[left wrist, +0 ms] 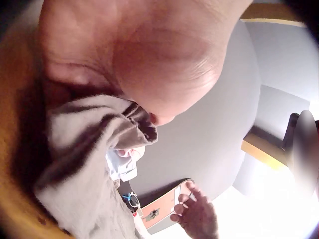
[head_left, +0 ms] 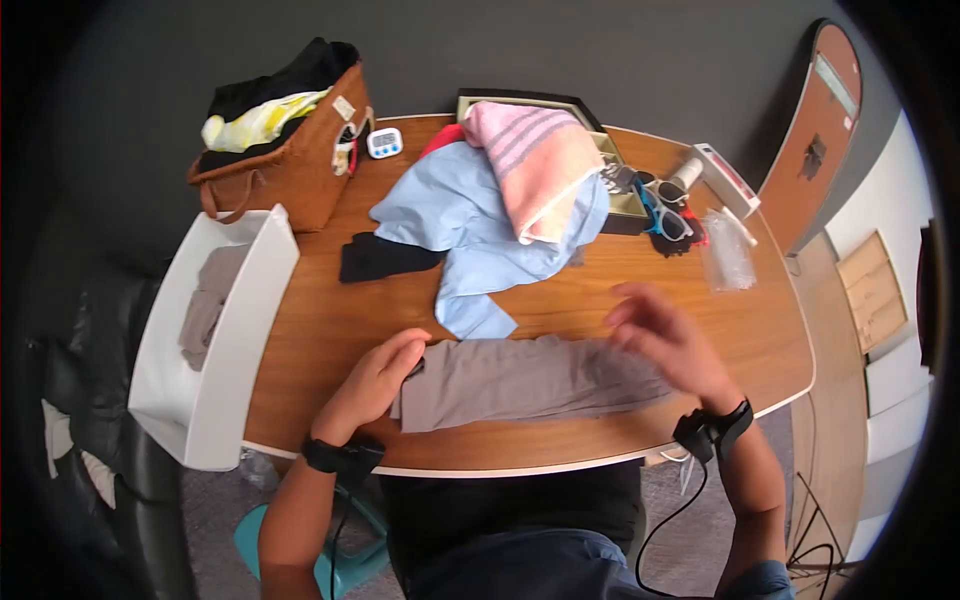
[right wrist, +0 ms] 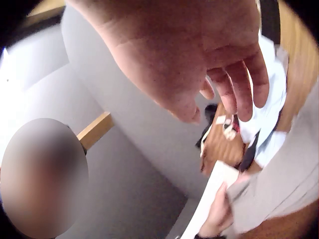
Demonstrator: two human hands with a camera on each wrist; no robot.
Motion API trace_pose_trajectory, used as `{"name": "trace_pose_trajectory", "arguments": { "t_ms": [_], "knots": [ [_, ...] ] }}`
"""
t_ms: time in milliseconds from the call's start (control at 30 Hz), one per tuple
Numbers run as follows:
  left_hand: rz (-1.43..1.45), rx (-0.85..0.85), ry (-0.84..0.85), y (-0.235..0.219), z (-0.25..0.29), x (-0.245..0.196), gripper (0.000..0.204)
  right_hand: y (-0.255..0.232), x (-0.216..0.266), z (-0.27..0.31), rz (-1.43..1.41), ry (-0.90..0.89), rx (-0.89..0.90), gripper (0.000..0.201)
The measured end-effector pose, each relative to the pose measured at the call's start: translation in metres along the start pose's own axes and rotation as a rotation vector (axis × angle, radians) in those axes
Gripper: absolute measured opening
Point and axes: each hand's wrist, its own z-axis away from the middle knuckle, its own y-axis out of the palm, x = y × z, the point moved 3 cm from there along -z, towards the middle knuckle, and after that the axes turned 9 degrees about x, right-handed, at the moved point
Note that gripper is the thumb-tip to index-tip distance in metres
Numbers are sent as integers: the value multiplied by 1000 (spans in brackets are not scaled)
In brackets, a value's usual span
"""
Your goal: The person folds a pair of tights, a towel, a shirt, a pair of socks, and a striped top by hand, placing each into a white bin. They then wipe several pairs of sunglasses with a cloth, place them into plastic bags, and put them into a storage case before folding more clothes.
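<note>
A long folded taupe garment [head_left: 530,380] lies along the table's front edge in the head view. My left hand [head_left: 375,380] holds its left end, thumb on top. The left wrist view shows the cloth [left wrist: 84,144] bunched against that palm, the fingers mostly hidden behind it. Above the garment's right end hovers my right hand [head_left: 668,342], fingers loosely bent. Nothing lies between those fingers [right wrist: 241,94] in the right wrist view. Beyond the garment is a heap with a light blue shirt [head_left: 420,205], a striped pink towel [head_left: 530,150] and a black cloth [head_left: 385,260].
A white bin [head_left: 265,320] on the left contains a folded taupe cloth [head_left: 212,305]. Behind it stands a brown bag [head_left: 310,170] stuffed with clothes, beside a small timer [head_left: 384,143]. Glasses [head_left: 672,222], a clear plastic bag [head_left: 730,262] and a white box [head_left: 727,180] occupy the right side.
</note>
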Motion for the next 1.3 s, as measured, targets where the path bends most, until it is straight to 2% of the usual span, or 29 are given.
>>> {"name": "trace_pose_trajectory", "arguments": {
  "t_ms": [33, 100, 133, 200, 300, 367, 433, 467, 500, 600, 633, 700, 767, 800, 867, 900, 933, 967, 1000, 1033, 1100, 1133, 1167, 1233, 1300],
  "knots": [
    [21, 16, 21, 1, -1, -3, 31, -30, -11, 12, 57, 33, -134, 49],
    [-153, -3, -94, 5, -1, -12, 39, -75, -26, 50, 437, 213, -381, 37],
    [-123, -8, -84, 5, 0, -13, 47, -89, -32, 67, 458, 231, -399, 37],
    [-131, -12, -58, 6, -2, -8, 49, -102, -50, 94, 735, 655, -435, 41],
    [-190, -45, -9, 5, -3, -5, 50, -81, -59, 101, 781, 729, -372, 52],
    [-169, -33, -47, 5, -2, -7, 50, -71, -65, 92, 691, 725, -377, 54],
    [-178, -44, -36, 6, 0, -7, 50, -57, -59, 77, 782, 662, -233, 50],
    [-175, -58, -23, 7, 1, -6, 50, -57, -62, 74, 807, 635, -214, 36],
    [-181, -70, -29, 7, 1, -5, 50, -60, -63, 74, 805, 622, -206, 36],
    [-158, -102, 62, 10, 4, -5, 48, -79, -59, 73, 420, 276, -474, 15],
    [-161, -113, 49, 13, 3, -7, 48, -78, -41, 71, 377, 178, -527, 13],
    [48, 15, 25, 27, -5, -14, 46, -60, -11, 60, 204, 37, -579, 12],
    [12, 40, 27, 39, -12, -22, 44, -28, 17, 45, 256, -75, -494, 15],
    [10, 52, 48, 45, -17, -18, 43, -11, 23, 37, 413, -114, -405, 20],
    [-50, 55, 99, 52, -24, -13, 41, 33, 34, 18, 472, -12, -204, 26],
    [-56, 54, 95, 50, -25, -13, 41, 54, 37, 7, 566, -125, -136, 29],
    [30, 71, 6, 48, -25, -11, 41, 72, 25, -4, 557, -209, -45, 34],
    [115, 85, -83, 45, -24, -8, 42, 86, 25, -12, 372, -178, 166, 36],
    [133, 28, -12, 44, -22, -8, 45, 88, 20, -14, 464, -293, 163, 36],
    [133, 19, -18, 40, -20, -12, 45, 87, 12, -15, 556, -407, 164, 36],
    [106, 114, -112, 39, -14, -18, 48, 52, -10, -11, 190, -111, 7, 34],
    [108, 105, -53, 42, -16, -13, 51, 32, -21, -9, 183, 11, -181, 34],
    [117, 107, -44, 45, -17, -11, 51, 12, -31, -6, 378, 90, -274, 36],
    [-32, 73, 28, 50, -20, -11, 55, -3, -46, -2, 536, 276, -283, 36],
    [11, 82, 7, 51, -22, -9, 56, -3, -60, -4, 589, 271, -259, 35]
  ]
}}
